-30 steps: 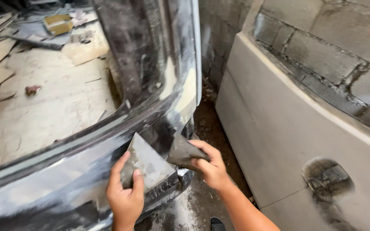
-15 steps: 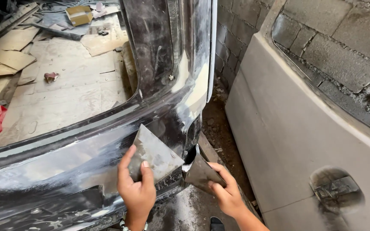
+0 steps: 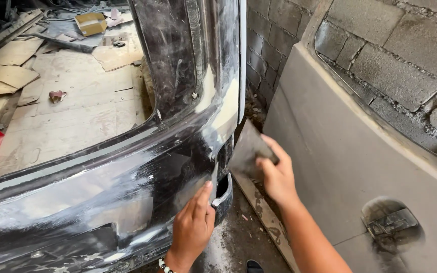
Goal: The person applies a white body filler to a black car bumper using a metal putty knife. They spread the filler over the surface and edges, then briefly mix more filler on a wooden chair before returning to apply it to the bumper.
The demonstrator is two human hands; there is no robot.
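Filler spreaders are in both hands at the near right corner of the black car body panel (image 3: 102,202): the left hand (image 3: 192,227) closes its fingers on a thin spreader (image 3: 213,184) pressed edge-on against the pale filler patch (image 3: 193,184) by the light opening, while the right hand (image 3: 277,174) pinches a wider grey spreader (image 3: 248,149) just off the panel edge, near the primed grey door (image 3: 340,167) leaning on the block wall (image 3: 400,60). To do this well, I judge the blade should lie at a low angle with even pressure, drawn in one smooth pass along the curve, feathering thin at the patch's edges
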